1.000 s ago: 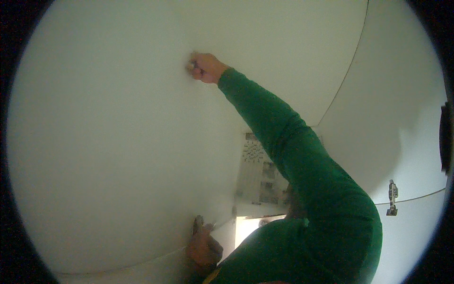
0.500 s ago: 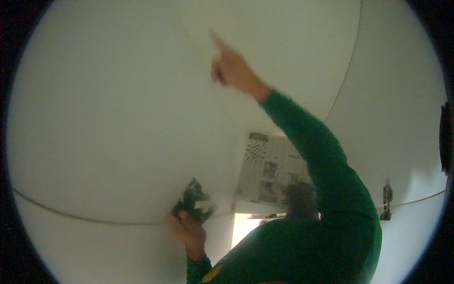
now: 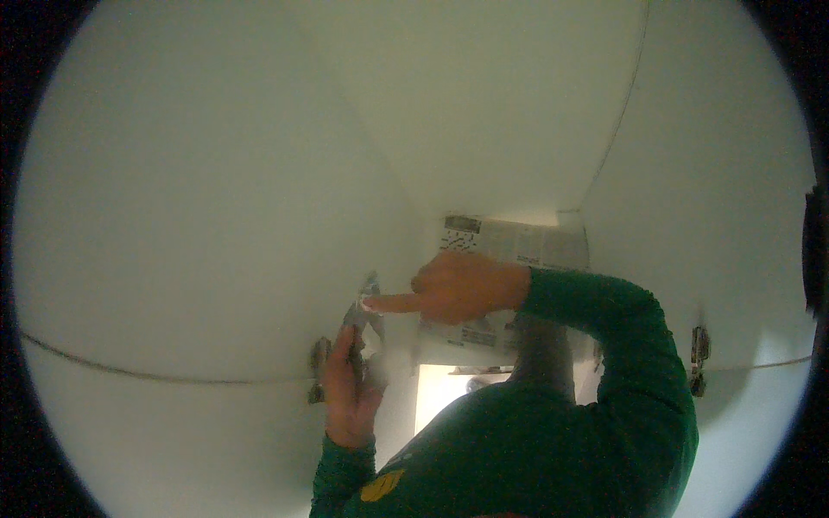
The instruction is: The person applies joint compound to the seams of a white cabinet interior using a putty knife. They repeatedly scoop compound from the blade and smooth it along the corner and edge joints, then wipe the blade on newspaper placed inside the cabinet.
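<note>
My left hand, low and left of the middle, is closed round a crumpled, greyish plastic bag. Something white shows in its upper part; what it is cannot be made out. My right hand reaches across from the right, its index finger stretched out and the others curled. That fingertip touches the white patch at the top of the bag, and nothing is held in this hand. Both arms wear green sleeves.
White panels surround me like the inside of a cupboard. Newspaper lies beyond and beneath my right hand. One metal hinge sits beside my left hand, another hinge at the right. A dark object stands at the right rim.
My right hand has come down from high on the white panel to the bag. My left hand has risen slightly with the bag, and the hinge beside it has come into view.
</note>
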A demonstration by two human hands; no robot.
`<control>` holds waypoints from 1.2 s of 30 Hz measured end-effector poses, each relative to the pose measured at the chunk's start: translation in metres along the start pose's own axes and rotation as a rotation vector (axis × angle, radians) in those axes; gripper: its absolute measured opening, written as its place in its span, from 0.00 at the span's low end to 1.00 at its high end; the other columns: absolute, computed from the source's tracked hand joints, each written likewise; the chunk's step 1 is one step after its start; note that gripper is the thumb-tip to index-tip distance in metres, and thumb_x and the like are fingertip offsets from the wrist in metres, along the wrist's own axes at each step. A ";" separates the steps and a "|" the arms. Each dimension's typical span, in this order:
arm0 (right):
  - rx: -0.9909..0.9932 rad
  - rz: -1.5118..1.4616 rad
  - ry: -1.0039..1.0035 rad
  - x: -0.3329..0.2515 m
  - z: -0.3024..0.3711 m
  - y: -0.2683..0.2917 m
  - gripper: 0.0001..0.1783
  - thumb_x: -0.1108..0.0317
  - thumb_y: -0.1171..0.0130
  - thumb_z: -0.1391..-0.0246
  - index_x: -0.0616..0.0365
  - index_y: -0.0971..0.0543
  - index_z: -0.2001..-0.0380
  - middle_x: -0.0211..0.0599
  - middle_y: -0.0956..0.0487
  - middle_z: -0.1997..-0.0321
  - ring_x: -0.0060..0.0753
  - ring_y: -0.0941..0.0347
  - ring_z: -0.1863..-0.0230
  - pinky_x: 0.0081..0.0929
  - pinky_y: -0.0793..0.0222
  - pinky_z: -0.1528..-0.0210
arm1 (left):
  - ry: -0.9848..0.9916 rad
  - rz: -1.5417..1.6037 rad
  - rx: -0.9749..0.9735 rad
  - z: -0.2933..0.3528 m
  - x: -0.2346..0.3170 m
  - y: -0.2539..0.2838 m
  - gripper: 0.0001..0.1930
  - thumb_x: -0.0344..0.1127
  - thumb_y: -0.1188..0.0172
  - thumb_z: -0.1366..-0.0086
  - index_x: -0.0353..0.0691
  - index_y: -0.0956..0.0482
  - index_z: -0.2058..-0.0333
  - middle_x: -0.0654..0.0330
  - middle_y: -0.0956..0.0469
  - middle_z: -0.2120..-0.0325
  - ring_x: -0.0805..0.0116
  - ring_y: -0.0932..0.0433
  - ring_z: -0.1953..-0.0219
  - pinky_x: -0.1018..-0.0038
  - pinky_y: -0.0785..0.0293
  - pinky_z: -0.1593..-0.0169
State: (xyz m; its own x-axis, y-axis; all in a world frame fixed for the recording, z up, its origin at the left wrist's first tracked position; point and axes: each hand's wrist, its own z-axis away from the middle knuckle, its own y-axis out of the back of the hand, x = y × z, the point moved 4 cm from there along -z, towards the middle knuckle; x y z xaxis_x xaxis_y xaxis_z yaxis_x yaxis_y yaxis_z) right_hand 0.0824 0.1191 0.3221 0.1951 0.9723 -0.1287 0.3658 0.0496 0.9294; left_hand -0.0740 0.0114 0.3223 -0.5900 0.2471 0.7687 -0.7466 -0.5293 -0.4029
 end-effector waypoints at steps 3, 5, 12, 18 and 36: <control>0.017 0.125 0.122 0.003 0.006 -0.003 0.36 0.64 0.47 0.46 0.41 0.41 0.33 0.35 0.27 0.81 0.38 0.25 0.79 0.38 0.30 0.79 | -0.340 -0.444 0.061 -0.010 0.012 0.024 0.12 0.37 0.50 0.31 0.42 0.26 0.51 0.65 0.25 0.69 0.76 0.27 0.73 0.83 0.28 0.75; -0.013 0.179 0.254 0.011 0.009 -0.022 0.37 0.64 0.48 0.47 0.42 0.43 0.33 0.36 0.26 0.80 0.39 0.25 0.78 0.38 0.29 0.79 | -0.812 -0.962 0.139 -0.027 0.014 0.064 0.14 0.39 0.51 0.30 0.43 0.27 0.50 0.63 0.24 0.66 0.73 0.25 0.71 0.81 0.26 0.73; -0.068 0.341 -0.340 0.196 -0.032 -0.019 0.36 0.65 0.51 0.44 0.42 0.45 0.31 0.38 0.25 0.81 0.39 0.28 0.82 0.38 0.31 0.81 | -0.993 -0.618 0.176 0.002 0.031 0.104 0.16 0.40 0.55 0.31 0.36 0.29 0.52 0.50 0.23 0.63 0.59 0.23 0.67 0.66 0.25 0.63; 0.104 0.823 -0.376 0.304 -0.136 0.076 0.43 0.67 0.51 0.45 0.43 0.57 0.29 0.41 0.23 0.81 0.42 0.27 0.83 0.46 0.31 0.80 | -1.060 -1.557 0.188 -0.013 -0.001 0.144 0.12 0.35 0.56 0.34 0.38 0.25 0.58 0.48 0.19 0.66 0.56 0.23 0.76 0.64 0.27 0.73; 0.208 0.945 -0.354 0.333 -0.152 0.005 0.41 0.72 0.49 0.49 0.51 0.50 0.31 0.41 0.26 0.84 0.41 0.29 0.85 0.42 0.31 0.82 | -0.965 -1.636 -0.002 -0.011 0.022 0.129 0.16 0.25 0.51 0.55 0.43 0.19 0.67 0.51 0.18 0.66 0.54 0.18 0.69 0.65 0.23 0.67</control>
State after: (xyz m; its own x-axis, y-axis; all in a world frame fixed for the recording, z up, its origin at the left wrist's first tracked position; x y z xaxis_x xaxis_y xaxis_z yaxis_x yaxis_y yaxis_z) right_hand 0.0109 0.4774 0.3369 0.7293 0.4690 0.4981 0.0672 -0.7736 0.6301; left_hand -0.1869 -0.0428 0.2822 0.9468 -0.0400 0.3192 -0.3174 -0.2772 0.9068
